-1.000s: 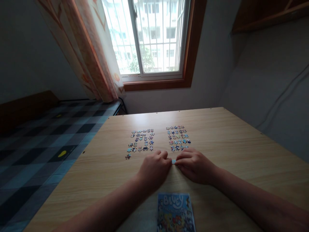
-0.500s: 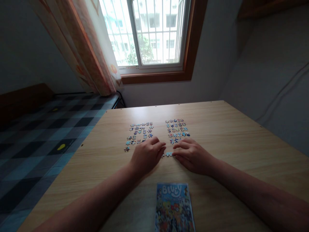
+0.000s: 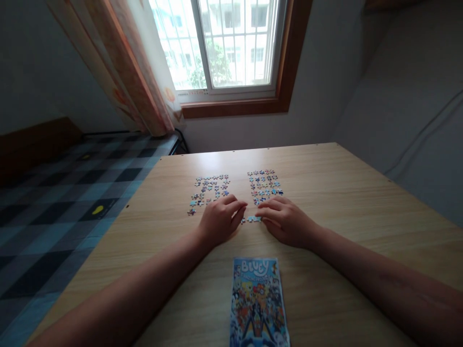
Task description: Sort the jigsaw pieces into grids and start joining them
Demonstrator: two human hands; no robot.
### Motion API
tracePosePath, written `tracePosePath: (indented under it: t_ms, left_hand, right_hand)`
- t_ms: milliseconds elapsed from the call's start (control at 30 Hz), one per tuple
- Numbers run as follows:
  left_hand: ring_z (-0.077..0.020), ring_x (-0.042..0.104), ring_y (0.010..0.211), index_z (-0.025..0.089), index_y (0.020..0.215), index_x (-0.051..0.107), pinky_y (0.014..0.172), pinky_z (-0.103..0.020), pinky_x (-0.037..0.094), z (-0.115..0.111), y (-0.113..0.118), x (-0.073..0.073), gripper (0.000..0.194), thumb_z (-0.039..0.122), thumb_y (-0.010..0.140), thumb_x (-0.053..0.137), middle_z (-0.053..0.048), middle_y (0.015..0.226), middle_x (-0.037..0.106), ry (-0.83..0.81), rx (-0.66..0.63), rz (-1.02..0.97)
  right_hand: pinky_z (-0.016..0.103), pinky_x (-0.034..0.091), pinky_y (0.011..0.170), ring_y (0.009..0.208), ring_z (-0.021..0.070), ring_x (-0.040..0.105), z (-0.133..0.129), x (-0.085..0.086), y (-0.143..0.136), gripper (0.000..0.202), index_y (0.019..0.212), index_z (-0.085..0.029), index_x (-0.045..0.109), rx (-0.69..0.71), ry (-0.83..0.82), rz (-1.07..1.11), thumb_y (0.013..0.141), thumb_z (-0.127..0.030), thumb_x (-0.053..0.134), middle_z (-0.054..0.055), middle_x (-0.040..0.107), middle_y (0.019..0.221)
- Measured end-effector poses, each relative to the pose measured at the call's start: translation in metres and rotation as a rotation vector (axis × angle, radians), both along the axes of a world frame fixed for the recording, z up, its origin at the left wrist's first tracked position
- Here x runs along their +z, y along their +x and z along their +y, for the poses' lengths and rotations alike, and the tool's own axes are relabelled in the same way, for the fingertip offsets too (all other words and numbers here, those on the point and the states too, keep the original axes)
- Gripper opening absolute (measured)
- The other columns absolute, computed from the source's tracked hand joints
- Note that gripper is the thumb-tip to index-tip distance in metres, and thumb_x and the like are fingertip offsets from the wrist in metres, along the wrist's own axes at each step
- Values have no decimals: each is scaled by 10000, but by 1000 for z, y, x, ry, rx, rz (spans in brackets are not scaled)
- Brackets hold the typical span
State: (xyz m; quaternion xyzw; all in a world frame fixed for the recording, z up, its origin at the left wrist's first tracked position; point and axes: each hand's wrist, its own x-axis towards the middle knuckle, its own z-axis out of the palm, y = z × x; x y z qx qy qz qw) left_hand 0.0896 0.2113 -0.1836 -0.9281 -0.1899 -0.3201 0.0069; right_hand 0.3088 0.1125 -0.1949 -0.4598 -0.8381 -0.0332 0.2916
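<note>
On the wooden table, a short strip of light-blue puzzle pieces (image 3: 252, 219) lies between my two hands. My right hand (image 3: 287, 220) rests at the strip's right end, thumb and forefinger closed on a puzzle piece there. Just left of the strip is my left hand (image 3: 221, 219), its thumb and fingertips pinched together; whatever they hold is hidden. Beyond the hands, loose puzzle pieces lie in two groups of rows, a left group (image 3: 211, 183) and a right group (image 3: 263, 184). My left hand partly covers the nearest pieces of the left group.
A colourful picture sheet or booklet marked "Bluey" (image 3: 257, 303) lies on the table (image 3: 336, 202) close to me, between my forearms. Left of the table is a bed with a checked cover (image 3: 108, 178). A curtain (image 3: 123, 62) and barred window (image 3: 238, 43) stand behind.
The view has tipped downward, showing more of the picture sheet. My right forefinger has moved slightly left over the end of the strip. My left hand keeps its pinch nearby.
</note>
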Motion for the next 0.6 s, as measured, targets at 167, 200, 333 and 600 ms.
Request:
tracePosePath:
  t_ms: [167,200,333,600]
  left_hand:
    - [-145,637,741,210,1012,707,637,-266,506,-7,-2,1,212,239,947,507,-38,878,698,5,11,52]
    - [-148,641,751,207,1027,702,650,-270,513,-8,-4,2,216,232,945,504,-40,892,699,-7,37,53]
    - [-167,659,818,200,1085,684,708,-301,539,-10,-11,8,242,233,943,491,-58,989,700,-60,155,69]
    - [-201,663,820,192,1016,697,743,-366,551,-15,-19,17,218,316,905,556,-72,1004,694,-232,170,274]
  right_hand:
    - [405,451,918,993,211,562,1,-4,2,257,1113,-208,678,-2,2,29,912,-165,524,75,671,1085]
    - [407,450,917,991,212,563,0,-4,2,249,1107,-209,681,0,-2,29,916,-172,526,74,671,1082]
    - [408,449,909,977,209,571,-1,-2,0,251,1124,-208,679,23,-27,21,927,-191,523,74,673,1082]
    - [393,464,917,1016,200,599,-3,3,-1,272,1164,-208,660,67,-70,1,934,-208,516,86,673,1116]
